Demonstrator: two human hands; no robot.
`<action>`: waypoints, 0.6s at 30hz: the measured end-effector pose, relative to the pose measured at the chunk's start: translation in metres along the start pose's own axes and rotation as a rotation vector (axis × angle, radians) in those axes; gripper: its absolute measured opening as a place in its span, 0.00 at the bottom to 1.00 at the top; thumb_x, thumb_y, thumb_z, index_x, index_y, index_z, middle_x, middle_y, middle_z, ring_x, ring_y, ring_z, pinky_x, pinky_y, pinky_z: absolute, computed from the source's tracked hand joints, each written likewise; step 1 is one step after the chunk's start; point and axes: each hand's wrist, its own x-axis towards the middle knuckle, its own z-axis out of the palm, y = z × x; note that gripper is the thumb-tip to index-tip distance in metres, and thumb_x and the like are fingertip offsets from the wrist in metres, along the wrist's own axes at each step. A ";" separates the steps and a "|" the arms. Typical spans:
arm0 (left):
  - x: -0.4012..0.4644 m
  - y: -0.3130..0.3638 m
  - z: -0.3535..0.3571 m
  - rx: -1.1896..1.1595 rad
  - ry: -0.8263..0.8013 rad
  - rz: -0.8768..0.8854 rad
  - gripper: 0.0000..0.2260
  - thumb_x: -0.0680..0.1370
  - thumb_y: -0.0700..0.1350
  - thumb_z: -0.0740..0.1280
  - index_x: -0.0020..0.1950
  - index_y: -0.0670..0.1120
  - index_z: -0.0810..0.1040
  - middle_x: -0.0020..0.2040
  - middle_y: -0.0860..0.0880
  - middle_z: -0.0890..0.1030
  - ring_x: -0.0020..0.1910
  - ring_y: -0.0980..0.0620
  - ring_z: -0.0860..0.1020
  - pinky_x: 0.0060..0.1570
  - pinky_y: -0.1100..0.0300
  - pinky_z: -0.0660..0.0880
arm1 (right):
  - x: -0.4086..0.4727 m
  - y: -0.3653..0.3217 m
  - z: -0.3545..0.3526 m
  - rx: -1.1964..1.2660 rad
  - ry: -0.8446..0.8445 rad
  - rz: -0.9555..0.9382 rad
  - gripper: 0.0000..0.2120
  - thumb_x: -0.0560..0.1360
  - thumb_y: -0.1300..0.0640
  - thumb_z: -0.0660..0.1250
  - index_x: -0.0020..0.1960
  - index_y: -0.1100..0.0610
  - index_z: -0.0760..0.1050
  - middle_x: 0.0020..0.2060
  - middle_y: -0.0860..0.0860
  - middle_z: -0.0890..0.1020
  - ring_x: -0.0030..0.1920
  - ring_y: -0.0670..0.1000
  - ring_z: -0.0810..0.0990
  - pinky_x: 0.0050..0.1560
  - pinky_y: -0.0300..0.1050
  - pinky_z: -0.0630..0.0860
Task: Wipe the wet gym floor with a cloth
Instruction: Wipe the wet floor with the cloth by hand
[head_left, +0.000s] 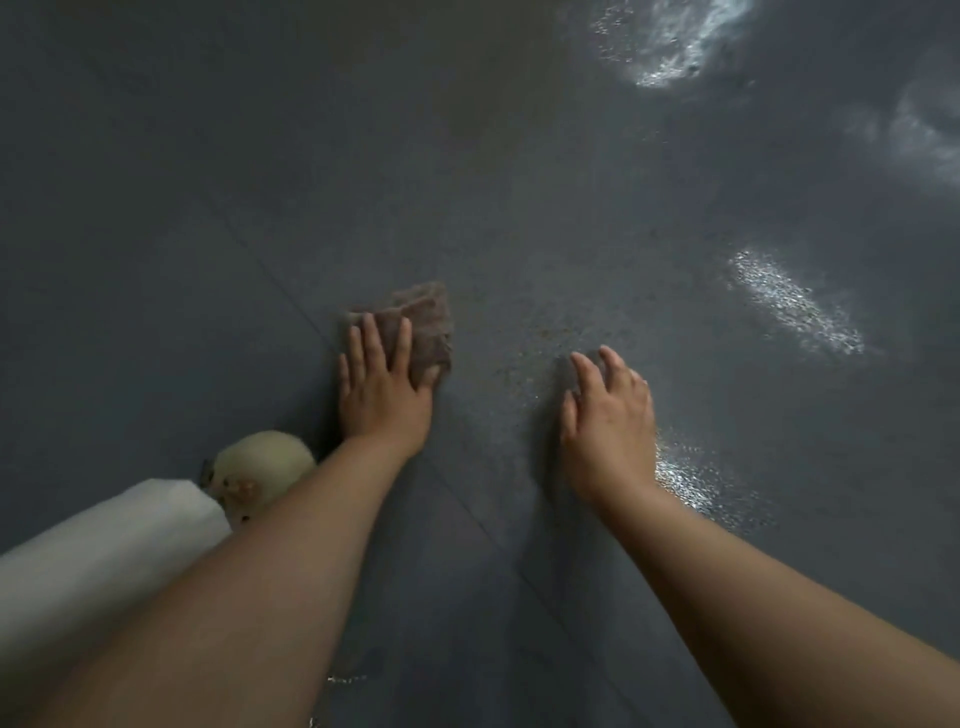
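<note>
Left hand (383, 395): laid flat, fingers straight and spread, pressed on the brown cloth (423, 325). Cloth: crumpled, flat on the dark grey floor (208, 208), mostly beyond the fingertips. Right hand (608, 410): held nearby to the right, fingers loosely extended, nothing held; contact with the floor cannot be told. Wet patches (795, 304): shining to the right and far right. Pale shoe (262, 465) and white trouser leg (104, 545): lower left.

By my left side I see a pale round slipper (260, 462) on my foot, and just behind it my white trouser leg (104, 540).
</note>
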 end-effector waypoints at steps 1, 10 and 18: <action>-0.005 0.006 -0.001 0.001 -0.004 0.021 0.29 0.82 0.58 0.49 0.78 0.52 0.40 0.77 0.41 0.37 0.76 0.43 0.38 0.73 0.50 0.37 | 0.003 -0.004 0.000 -0.001 0.003 -0.002 0.21 0.79 0.56 0.58 0.72 0.56 0.66 0.73 0.57 0.62 0.71 0.60 0.60 0.72 0.52 0.52; 0.012 0.063 -0.009 0.231 -0.048 0.566 0.31 0.81 0.60 0.51 0.76 0.55 0.36 0.76 0.43 0.32 0.75 0.45 0.35 0.72 0.52 0.34 | 0.023 -0.012 0.001 -0.018 0.034 0.122 0.23 0.79 0.54 0.58 0.73 0.58 0.63 0.72 0.58 0.64 0.70 0.61 0.62 0.72 0.54 0.55; 0.078 0.003 -0.043 -0.011 -0.036 0.049 0.29 0.81 0.59 0.46 0.77 0.52 0.38 0.76 0.43 0.35 0.76 0.45 0.36 0.73 0.51 0.38 | 0.032 -0.025 0.001 -0.163 -0.121 0.050 0.25 0.81 0.47 0.51 0.77 0.50 0.53 0.77 0.53 0.52 0.75 0.56 0.52 0.74 0.52 0.43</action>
